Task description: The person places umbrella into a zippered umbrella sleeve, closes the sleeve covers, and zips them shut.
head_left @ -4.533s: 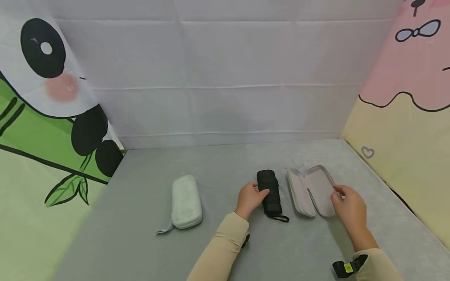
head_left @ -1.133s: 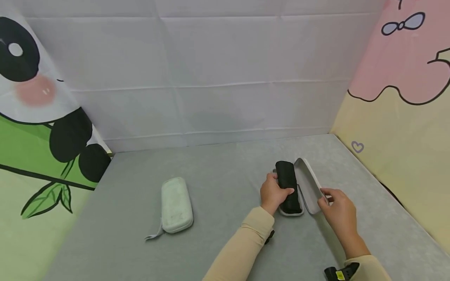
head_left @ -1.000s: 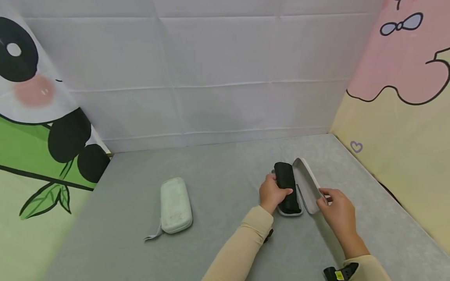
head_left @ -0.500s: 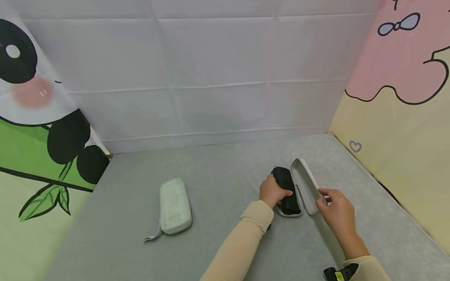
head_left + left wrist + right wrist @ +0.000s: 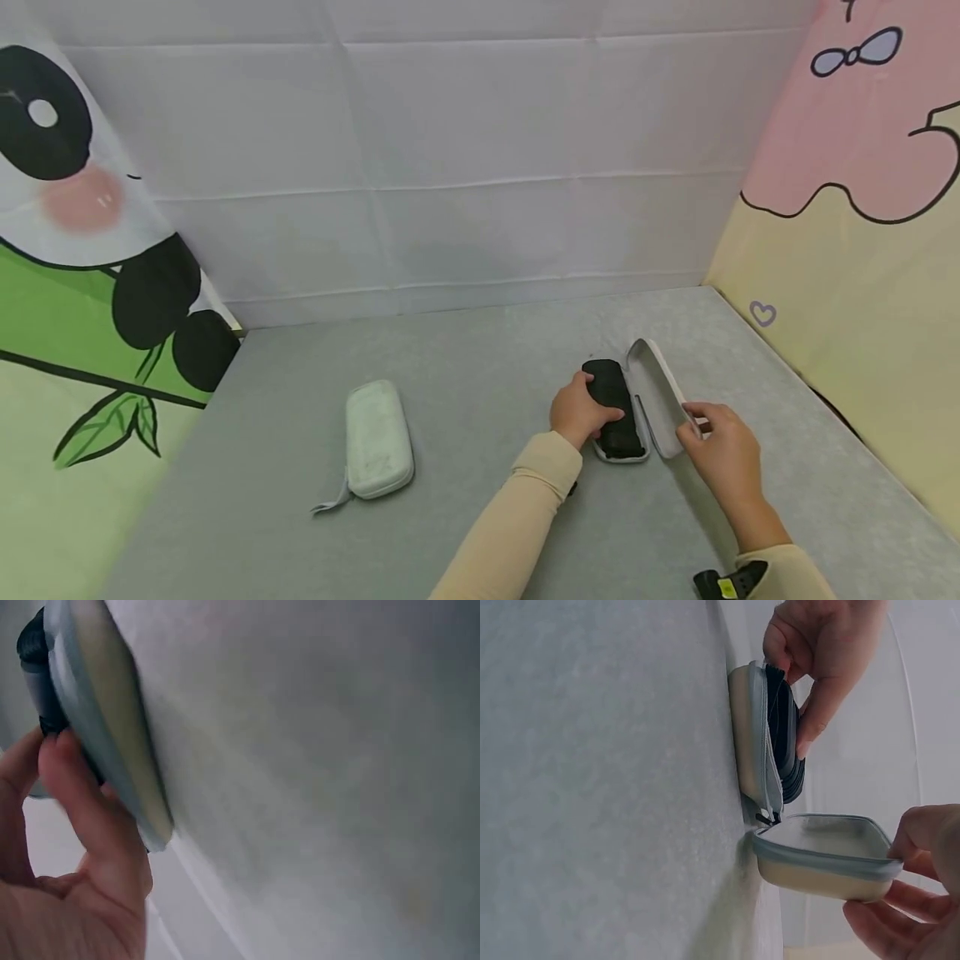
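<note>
A black folding umbrella (image 5: 611, 392) lies in one half of an opened zip case (image 5: 628, 459) on the right of the table. My left hand (image 5: 579, 412) grips the umbrella from its left side, thumb across the top; in the right wrist view the umbrella (image 5: 786, 742) bulges above the zip edge. My right hand (image 5: 726, 450) pinches the rim of the case's raised lid (image 5: 825, 879), which is pale beige outside with a grey zip band. Seen from the left wrist, the fingers (image 5: 82, 795) press at the umbrella's side, close to the case wall (image 5: 112, 712).
Another zipped case (image 5: 378, 442), pale green with a grey strap (image 5: 332, 505), lies left of centre on the grey table (image 5: 300, 400). A white cloth (image 5: 465, 150) hangs behind, with printed cartoon panels at both sides.
The umbrella went from the table beside the case into its left half, carried by the left hand. Over the last second it has shifted toward me and lower. The right hand keeps its hold.
</note>
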`<state>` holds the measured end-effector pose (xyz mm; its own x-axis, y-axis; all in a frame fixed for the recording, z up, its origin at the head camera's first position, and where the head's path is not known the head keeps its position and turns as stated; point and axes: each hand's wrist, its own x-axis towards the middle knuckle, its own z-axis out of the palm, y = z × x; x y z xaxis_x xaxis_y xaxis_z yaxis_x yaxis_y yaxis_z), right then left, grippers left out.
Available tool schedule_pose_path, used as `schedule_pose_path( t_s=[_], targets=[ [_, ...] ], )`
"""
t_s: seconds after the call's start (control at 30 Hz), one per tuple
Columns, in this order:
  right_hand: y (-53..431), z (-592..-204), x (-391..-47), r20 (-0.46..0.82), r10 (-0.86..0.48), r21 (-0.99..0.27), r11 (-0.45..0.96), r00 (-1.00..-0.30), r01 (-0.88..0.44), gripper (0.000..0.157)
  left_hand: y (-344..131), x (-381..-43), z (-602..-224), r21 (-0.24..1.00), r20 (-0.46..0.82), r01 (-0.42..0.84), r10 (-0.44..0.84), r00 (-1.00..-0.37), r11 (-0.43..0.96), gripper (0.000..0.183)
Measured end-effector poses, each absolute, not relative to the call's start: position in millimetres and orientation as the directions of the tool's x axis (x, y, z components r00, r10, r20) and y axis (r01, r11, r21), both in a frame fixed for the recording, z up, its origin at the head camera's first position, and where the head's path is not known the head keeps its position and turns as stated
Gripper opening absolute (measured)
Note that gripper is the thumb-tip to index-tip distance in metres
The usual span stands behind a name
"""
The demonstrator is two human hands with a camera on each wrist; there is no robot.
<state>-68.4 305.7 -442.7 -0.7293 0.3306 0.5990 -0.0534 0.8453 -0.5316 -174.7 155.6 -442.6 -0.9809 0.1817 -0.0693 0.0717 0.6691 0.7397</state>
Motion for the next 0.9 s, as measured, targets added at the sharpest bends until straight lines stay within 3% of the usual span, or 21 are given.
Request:
schedule_pose_path(
  t_s=[0.2,0.3,0.43,0.57,0.73,0.9],
  targets=[
    [307,-442,-66,0.528,0.343,-0.566,0.824,-0.777,-0.02,0.027,150,-177,-445,0.697,-0.06,0.095,0.19,-0.98,0.71,0.067],
    [308,-439,-65,0.482,0.338,-0.575,0.818,-0.809,-0.001,0.026,147,-179,-445,0.783,-0.103,0.041,0.195,-0.975,0.62,0.064],
    [308,-435,-65,0.444,0.333,-0.593,0.805,-0.832,0.005,0.026,143,-180,-442,0.909,-0.226,-0.137,0.189,-0.956,0.393,0.063],
    [303,-432,-67,0.439,0.33,-0.604,0.797,-0.835,-0.002,0.026,138,-179,-438,0.937,-0.329,-0.288,0.22,-0.918,0.197,0.059],
    [295,-429,-70,0.447,0.327,-0.596,0.803,-0.833,-0.005,0.025,136,-179,-437,0.925,-0.376,-0.348,0.229,-0.898,0.155,0.05],
    [290,-428,-73,0.482,0.314,-0.579,0.815,-0.818,-0.028,0.024,134,-179,-439,0.912,-0.408,-0.388,0.216,-0.887,0.133,0.055]
  ],
)
